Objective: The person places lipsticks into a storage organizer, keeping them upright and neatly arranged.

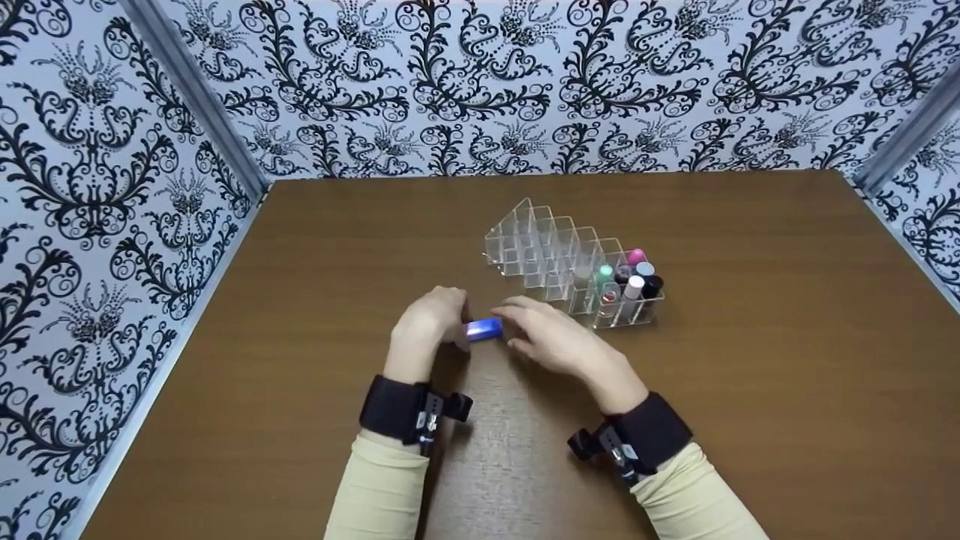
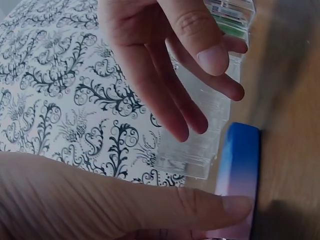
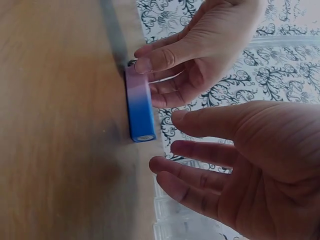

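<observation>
My left hand (image 1: 431, 322) pinches a slim square cosmetic tube (image 1: 484, 329) that fades from pink to blue. The thumb lies on the pink end of the tube (image 2: 239, 170), and the blue end points toward my right hand. A small round label shows on that blue end face in the right wrist view. My right hand (image 1: 551, 337) holds nothing; its fingers (image 3: 190, 192) are spread and gently bent just beyond the blue end. Behind the hands stands a clear stepped cosmetics organizer (image 1: 551, 259).
Several small bottles and tubes fill the organizer's right end, among them a white-capped one (image 1: 634, 286), a pink-topped one (image 1: 636, 257) and a black-capped one (image 1: 652, 286). A brown wooden table (image 1: 360, 247) meets patterned walls (image 1: 517, 90) at the back and sides.
</observation>
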The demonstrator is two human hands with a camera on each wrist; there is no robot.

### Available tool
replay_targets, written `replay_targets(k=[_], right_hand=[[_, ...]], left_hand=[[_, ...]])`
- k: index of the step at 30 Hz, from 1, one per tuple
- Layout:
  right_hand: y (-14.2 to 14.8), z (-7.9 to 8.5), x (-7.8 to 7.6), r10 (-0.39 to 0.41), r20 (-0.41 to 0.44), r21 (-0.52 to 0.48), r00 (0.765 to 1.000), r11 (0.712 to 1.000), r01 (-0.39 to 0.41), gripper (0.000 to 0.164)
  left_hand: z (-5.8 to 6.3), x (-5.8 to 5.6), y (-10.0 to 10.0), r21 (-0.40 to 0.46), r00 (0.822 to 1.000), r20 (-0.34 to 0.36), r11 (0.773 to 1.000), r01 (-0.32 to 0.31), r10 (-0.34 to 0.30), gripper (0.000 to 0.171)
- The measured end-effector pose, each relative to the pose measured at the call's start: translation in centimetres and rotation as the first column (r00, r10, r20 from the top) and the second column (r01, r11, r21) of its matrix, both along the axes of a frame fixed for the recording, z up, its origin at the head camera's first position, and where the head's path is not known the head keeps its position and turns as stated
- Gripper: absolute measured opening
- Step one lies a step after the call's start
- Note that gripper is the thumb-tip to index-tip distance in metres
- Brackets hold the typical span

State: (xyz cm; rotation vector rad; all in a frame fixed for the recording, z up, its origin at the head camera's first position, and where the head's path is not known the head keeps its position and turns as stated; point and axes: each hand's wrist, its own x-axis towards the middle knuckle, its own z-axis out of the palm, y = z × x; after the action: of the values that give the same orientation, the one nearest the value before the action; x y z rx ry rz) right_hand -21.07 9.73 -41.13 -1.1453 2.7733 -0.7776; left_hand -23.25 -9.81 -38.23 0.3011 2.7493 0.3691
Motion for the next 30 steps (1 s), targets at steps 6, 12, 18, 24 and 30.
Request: replay_targets(k=[6,12,18,24,30], right_hand=[[-0.27,-0.69,0.11,0.027,-0.024,-0.007,0.999,1.0,-0.027,0.037],[-0.41,-0.99,-0.04,0.048,-0.056,0.006,0.997,0.999,-0.048,0.029],[-0.23,-0.89,-0.09,0.006,-0.025,0.025,1.0,1.0,-0.006,0.034],[-0.05,-0.95,-0.27,-0.019,-0.002,-0.004,1.0,1.0,0.019,0.041],[0.19,-0.77,-0.52,-0.015,0.014,-0.049,1.0,0.999,0.016,0.043]], left_hand=[[-0.41,-0.29,-0.03,-0.036,1.0,0.025,0.999,-0.005,0.006,0.017],[-0.28,-0.42,0.07,-0.05,1.0,0.009,0.999,0.019,-0.018,0.013],[0.07,-0.42,0.01,0.002,0.99,-0.094,0.994,0.11,-0.109,0.02],[0.07,-0.62,-0.11,0.145,0.984,-0.147,0.982,0.12,-0.099,0.019],[0.15,-0.75,-0.07,0.229,0.97,-0.223,0.962,0.15,-0.098,0.017]])
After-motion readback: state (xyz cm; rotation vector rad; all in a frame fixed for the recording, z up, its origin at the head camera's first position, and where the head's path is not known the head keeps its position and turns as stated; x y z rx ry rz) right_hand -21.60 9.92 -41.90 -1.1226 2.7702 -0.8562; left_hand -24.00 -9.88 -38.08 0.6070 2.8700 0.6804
